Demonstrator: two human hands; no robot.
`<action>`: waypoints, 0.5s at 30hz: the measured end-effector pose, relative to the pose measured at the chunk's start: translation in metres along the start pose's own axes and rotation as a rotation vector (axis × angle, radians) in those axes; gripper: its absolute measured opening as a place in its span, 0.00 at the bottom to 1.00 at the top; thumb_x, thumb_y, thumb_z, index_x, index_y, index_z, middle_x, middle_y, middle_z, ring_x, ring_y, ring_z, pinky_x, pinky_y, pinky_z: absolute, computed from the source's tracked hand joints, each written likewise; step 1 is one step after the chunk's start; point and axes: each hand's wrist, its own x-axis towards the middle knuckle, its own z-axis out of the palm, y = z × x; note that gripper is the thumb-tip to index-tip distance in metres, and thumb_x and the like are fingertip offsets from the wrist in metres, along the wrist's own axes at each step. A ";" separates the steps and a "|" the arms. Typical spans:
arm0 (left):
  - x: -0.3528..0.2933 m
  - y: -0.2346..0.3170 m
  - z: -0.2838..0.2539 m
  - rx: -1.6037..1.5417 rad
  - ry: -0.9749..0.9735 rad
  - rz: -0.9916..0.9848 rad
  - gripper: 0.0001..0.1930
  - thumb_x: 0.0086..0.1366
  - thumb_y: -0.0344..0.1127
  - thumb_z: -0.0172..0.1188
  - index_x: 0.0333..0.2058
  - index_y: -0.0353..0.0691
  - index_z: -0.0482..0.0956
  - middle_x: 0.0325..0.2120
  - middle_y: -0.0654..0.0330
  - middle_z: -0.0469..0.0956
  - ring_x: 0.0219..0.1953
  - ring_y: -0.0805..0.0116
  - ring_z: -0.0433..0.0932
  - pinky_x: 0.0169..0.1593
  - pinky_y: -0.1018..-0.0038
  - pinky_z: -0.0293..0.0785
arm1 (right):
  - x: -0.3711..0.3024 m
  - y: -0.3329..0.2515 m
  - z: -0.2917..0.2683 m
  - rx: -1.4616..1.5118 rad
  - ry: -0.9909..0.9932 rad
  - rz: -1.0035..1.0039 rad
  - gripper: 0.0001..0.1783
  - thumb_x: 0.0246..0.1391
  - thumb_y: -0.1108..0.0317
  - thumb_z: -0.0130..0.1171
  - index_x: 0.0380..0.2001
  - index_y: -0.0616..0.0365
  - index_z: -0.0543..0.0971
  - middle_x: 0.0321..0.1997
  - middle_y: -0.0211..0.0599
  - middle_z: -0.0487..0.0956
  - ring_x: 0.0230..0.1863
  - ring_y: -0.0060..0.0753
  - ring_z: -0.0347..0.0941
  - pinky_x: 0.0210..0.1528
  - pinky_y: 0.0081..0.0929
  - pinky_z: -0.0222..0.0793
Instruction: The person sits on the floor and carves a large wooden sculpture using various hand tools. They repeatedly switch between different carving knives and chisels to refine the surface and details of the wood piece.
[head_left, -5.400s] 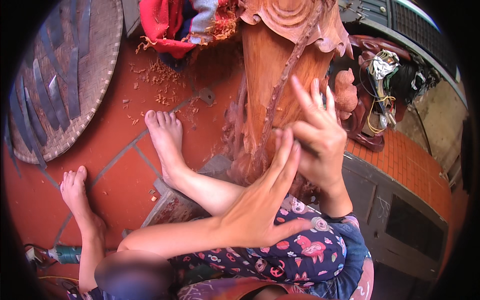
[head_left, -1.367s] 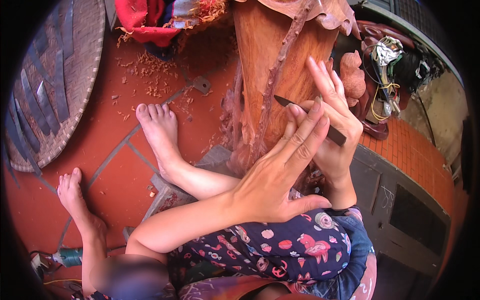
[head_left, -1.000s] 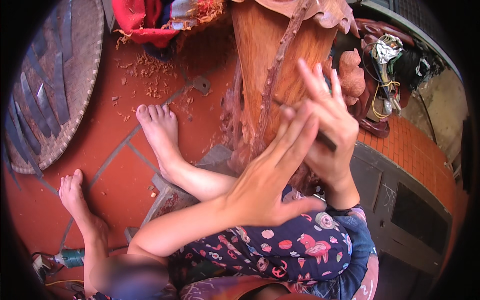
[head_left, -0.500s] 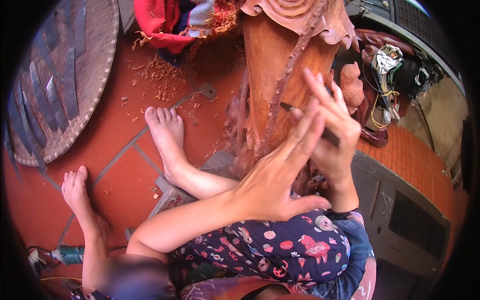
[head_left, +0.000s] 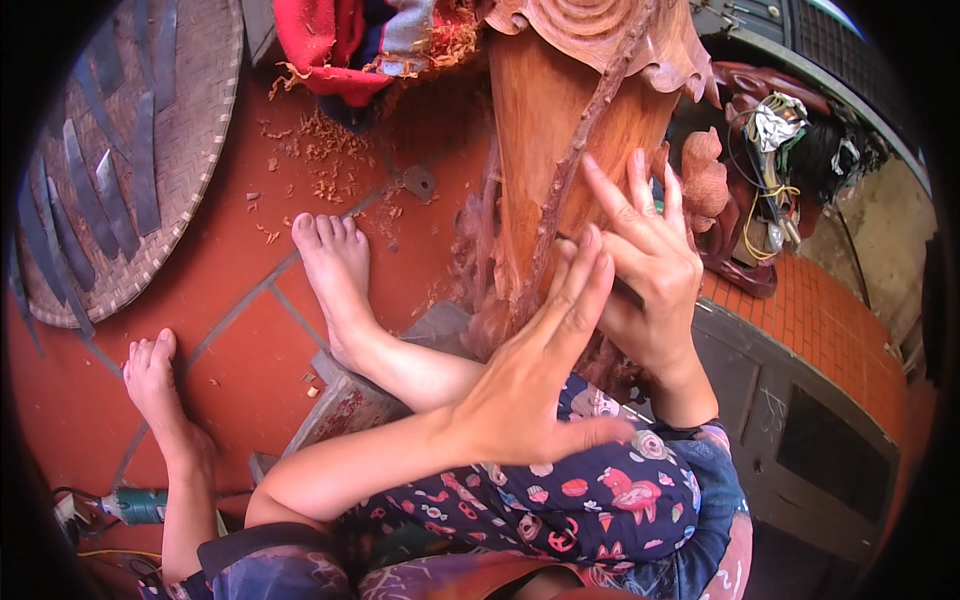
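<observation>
My left hand point(head_left: 520, 385) reaches across my lap, fingers stretched together and thumb apart; it is open. Its fingertips overlap my right hand point(head_left: 655, 265) from this view; I cannot tell whether they touch. The right hand's fingers spread upward in front of a carved wooden piece point(head_left: 535, 120), and nothing shows between them. The right palm and thumb are partly hidden. The carving has a smooth reddish-brown body, a rippled top edge and a rough branch-like strip point(head_left: 590, 125) running down it.
Flat dark metal blades point(head_left: 88, 195) lie on a round woven tray point(head_left: 190, 165) at left. Wood shavings point(head_left: 325, 150) litter the red tiled floor point(head_left: 240, 300) near a red cloth point(head_left: 320, 65). A green power tool point(head_left: 138, 507) lies lower left. Bundled cables point(head_left: 770, 190) are at right.
My hands have shifted slightly left, and the left hand has moved lower. The right fingers are more spread. A dark pointed tip and dark strip seen by the right hand are no longer visible.
</observation>
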 end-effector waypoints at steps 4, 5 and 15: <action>-0.003 -0.002 0.003 -0.101 -0.088 -0.106 0.66 0.57 0.61 0.72 0.75 0.31 0.34 0.75 0.31 0.31 0.77 0.34 0.36 0.75 0.54 0.45 | -0.001 0.001 0.000 0.306 0.115 0.312 0.05 0.47 0.73 0.70 0.27 0.62 0.83 0.63 0.47 0.79 0.64 0.63 0.74 0.71 0.61 0.57; -0.003 -0.003 0.002 -0.075 -0.086 -0.093 0.66 0.57 0.61 0.72 0.75 0.31 0.34 0.75 0.31 0.31 0.77 0.34 0.36 0.75 0.54 0.45 | -0.002 0.001 0.001 0.286 0.131 0.212 0.05 0.47 0.73 0.70 0.27 0.62 0.83 0.63 0.47 0.79 0.64 0.63 0.74 0.71 0.61 0.57; 0.003 -0.001 0.004 0.002 -0.093 -0.123 0.62 0.61 0.61 0.67 0.75 0.32 0.35 0.75 0.31 0.33 0.77 0.36 0.38 0.76 0.55 0.45 | 0.006 -0.001 -0.004 0.358 0.150 0.274 0.02 0.49 0.74 0.66 0.28 0.60 0.84 0.59 0.46 0.82 0.63 0.60 0.75 0.73 0.61 0.54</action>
